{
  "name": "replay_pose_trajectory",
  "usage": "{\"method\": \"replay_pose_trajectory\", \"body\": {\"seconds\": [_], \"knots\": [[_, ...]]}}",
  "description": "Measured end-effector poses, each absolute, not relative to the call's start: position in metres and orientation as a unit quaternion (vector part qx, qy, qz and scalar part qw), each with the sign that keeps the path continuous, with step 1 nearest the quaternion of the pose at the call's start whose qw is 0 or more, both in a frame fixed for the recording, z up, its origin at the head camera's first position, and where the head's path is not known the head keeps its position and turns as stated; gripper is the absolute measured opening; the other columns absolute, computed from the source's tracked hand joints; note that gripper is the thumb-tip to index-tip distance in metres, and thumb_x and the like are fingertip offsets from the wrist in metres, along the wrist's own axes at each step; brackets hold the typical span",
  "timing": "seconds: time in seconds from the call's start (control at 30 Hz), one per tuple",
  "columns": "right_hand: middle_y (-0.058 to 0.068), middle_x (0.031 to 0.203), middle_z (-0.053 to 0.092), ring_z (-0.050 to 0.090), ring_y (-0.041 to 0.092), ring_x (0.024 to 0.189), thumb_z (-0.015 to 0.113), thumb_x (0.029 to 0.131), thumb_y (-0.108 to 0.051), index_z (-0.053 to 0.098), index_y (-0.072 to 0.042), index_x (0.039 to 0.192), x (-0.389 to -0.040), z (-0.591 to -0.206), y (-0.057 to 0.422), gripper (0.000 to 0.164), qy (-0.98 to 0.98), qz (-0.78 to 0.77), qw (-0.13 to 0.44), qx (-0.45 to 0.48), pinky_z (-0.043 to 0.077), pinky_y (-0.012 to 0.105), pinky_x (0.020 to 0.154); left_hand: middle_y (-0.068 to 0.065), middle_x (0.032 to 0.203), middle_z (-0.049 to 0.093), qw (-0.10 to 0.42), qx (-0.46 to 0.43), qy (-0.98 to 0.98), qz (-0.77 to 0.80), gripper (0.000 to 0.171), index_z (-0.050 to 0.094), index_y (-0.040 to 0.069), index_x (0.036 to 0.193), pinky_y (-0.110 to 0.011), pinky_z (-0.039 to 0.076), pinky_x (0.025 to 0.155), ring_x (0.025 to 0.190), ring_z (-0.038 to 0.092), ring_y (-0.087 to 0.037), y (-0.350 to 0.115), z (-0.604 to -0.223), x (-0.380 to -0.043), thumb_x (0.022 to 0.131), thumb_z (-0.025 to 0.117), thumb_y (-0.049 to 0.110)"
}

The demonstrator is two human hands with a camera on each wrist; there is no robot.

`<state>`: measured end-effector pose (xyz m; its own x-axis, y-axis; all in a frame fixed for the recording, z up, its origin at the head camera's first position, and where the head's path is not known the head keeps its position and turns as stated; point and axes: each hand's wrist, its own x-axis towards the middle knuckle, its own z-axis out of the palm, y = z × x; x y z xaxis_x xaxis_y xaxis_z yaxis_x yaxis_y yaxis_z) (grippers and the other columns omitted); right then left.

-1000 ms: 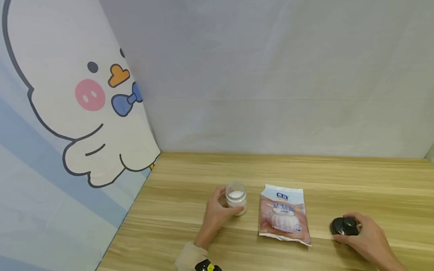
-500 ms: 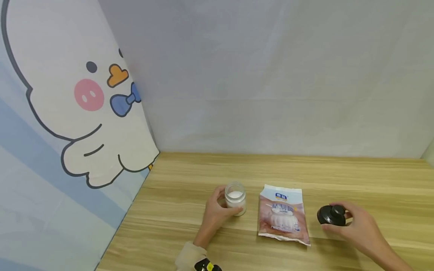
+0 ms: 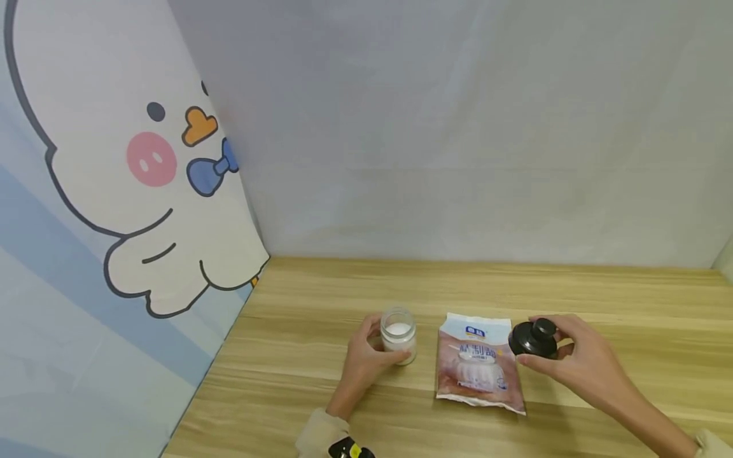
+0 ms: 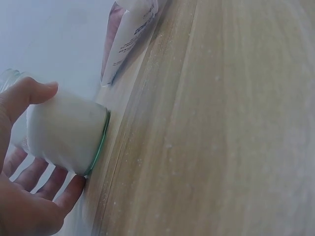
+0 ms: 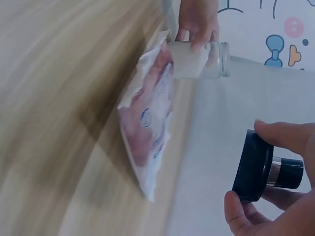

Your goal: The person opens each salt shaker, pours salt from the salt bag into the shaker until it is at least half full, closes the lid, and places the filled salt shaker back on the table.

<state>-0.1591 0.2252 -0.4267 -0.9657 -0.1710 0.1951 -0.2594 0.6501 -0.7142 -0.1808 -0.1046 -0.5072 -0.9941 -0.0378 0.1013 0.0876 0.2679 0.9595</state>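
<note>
My left hand [image 3: 366, 356] grips a small glass jar [image 3: 399, 343] that stands upright on the table. The jar has no lid on, and white powder or grains fill its lower part, as the left wrist view shows with the jar [image 4: 69, 130] between thumb and fingers. In my right hand [image 3: 584, 356] is a round black lid [image 3: 532, 340] with a knob on top, held by its rim between thumb and fingers. The right wrist view shows the lid [image 5: 253, 167] raised off the table, knob up. It overlaps the right edge of the printed bag in the head view.
A pink and white printed bag [image 3: 478, 369] lies on the wooden table [image 3: 321, 286] between my hands. Behind the table hangs a plain pale cloth [image 3: 458, 140]. On the left is a cloth with a cartoon bird [image 3: 114, 76]. White specks [image 4: 167, 145] dot the tabletop.
My right hand has lifted the black lid from the table's right side and carried it left, up to the bag's edge. My left hand and the jar have stayed put.
</note>
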Motion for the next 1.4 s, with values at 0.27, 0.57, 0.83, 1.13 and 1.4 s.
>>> {"method": "replay_pose_trajectory", "body": {"seconds": [0.27, 0.57, 0.83, 1.13, 1.4], "knots": [[0.010, 0.101, 0.062, 0.059, 0.015, 0.072, 0.085, 0.069, -0.033, 0.058, -0.009, 0.119, -0.164, -0.405, 0.201, 0.062, -0.896, 0.412, 0.065, 0.153, 0.052, 0.023, 0.058, -0.004, 0.121, 0.059, 0.043, -0.014, -0.793, -0.607, 0.070, 0.053, 0.011, 0.126, -0.042, 0.047, 0.097, 0.115, 0.052, -0.024, -0.105, -0.507, -0.177, 0.066, 0.087, 0.020], [0.007, 0.107, 0.062, 0.058, 0.019, 0.084, 0.085, 0.071, -0.027, 0.061, -0.006, 0.117, -0.175, -0.399, 0.173, 0.056, -0.870, 0.442, 0.078, 0.203, 0.055, 0.026, 0.066, -0.009, 0.123, 0.058, 0.044, -0.009, -0.791, -0.610, 0.069, 0.052, 0.010, 0.128, -0.043, 0.048, 0.097, 0.114, 0.052, -0.027, -0.107, -0.503, -0.172, 0.067, 0.086, 0.013], [0.009, 0.108, 0.061, 0.056, 0.021, 0.087, 0.084, 0.071, -0.022, 0.061, -0.003, 0.117, -0.187, -0.401, 0.149, 0.055, -0.855, 0.454, 0.067, 0.243, 0.056, 0.030, 0.067, -0.015, 0.123, 0.057, 0.041, -0.017, -0.784, -0.620, 0.068, 0.051, 0.002, 0.128, -0.047, 0.047, 0.097, 0.116, 0.051, -0.032, -0.104, -0.481, -0.162, 0.068, 0.083, 0.007], [0.011, 0.107, 0.062, 0.055, 0.024, 0.089, 0.085, 0.068, -0.020, 0.062, 0.001, 0.116, -0.197, -0.405, 0.123, 0.057, -0.837, 0.471, 0.044, 0.276, 0.057, 0.034, 0.069, -0.008, 0.122, 0.059, 0.052, -0.027, -0.780, -0.623, 0.068, 0.053, 0.009, 0.127, -0.041, 0.050, 0.093, 0.115, 0.052, -0.026, -0.107, -0.502, -0.172, 0.067, 0.086, 0.014], [0.009, 0.108, 0.061, 0.056, 0.023, 0.089, 0.086, 0.068, -0.020, 0.061, -0.001, 0.116, -0.205, -0.409, 0.093, 0.057, -0.831, 0.484, 0.015, 0.273, 0.056, 0.032, 0.070, -0.004, 0.120, 0.060, 0.049, -0.037, -0.783, -0.619, 0.066, 0.053, 0.012, 0.125, -0.035, 0.051, 0.091, 0.111, 0.054, -0.021, -0.111, -0.503, -0.172, 0.068, 0.086, 0.018]]}}
